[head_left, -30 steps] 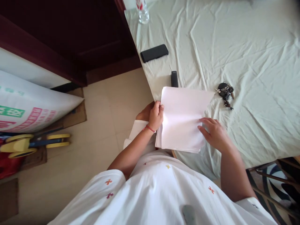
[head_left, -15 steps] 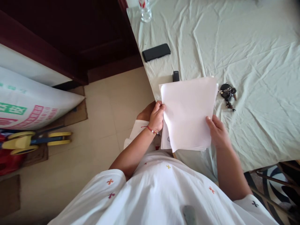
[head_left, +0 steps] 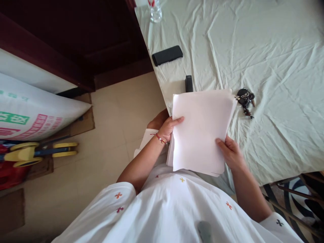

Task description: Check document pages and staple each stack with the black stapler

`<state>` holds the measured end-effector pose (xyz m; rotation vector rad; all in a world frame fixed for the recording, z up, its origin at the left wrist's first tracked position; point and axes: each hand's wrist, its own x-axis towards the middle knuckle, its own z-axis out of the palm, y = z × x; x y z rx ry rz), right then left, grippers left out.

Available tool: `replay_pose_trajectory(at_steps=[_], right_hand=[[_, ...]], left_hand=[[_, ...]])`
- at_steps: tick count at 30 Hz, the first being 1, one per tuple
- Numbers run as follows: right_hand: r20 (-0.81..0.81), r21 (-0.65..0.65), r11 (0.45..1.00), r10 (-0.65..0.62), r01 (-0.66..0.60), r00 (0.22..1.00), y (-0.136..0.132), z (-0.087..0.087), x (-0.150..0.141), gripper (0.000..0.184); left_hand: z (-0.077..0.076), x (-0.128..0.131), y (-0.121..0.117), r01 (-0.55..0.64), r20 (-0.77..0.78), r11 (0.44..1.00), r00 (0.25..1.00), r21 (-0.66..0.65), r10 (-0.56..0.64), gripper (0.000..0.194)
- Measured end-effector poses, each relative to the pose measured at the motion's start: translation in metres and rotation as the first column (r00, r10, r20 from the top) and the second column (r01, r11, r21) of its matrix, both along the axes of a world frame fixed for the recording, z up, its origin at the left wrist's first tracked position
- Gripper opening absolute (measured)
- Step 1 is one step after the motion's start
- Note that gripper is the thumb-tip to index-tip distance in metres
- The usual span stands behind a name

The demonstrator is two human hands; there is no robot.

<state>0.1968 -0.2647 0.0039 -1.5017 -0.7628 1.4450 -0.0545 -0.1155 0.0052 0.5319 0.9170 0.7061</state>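
Observation:
A stack of white paper sheets is held above the near edge of the cloth-covered table, its top sheet blank. My left hand grips the left edge, thumb lying on top and the other fingers hidden underneath. On the opposite edge, lower down, my right hand is closed around the sheets with its thumb on the top face. The sheets are slightly fanned, with several edges showing at the left and right. Just beyond the stack lies a small black stapler-like object, partly covered by the paper.
Keys on a ring lie right of the paper on the pale tablecloth. A black phone-like object and a clear plastic bottle stand farther back. At left are a large printed sack and a yellow-wheeled toy on the floor.
The paper stack has come down and closer to my body. My left thumb has shifted from the edge onto the top sheet, and my right hand has slid lower.

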Motion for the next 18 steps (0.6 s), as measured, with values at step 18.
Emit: replay_pose_trajectory(at_steps=[18], right_hand=[[0.126, 0.086, 0.996, -0.018, 0.008, 0.992, 0.019, 0.019, 0.01, 0.037]], left_hand=[[0.011, -0.029, -0.022, 0.26, -0.132, 0.926, 0.964, 0.275, -0.231, 0.051]])
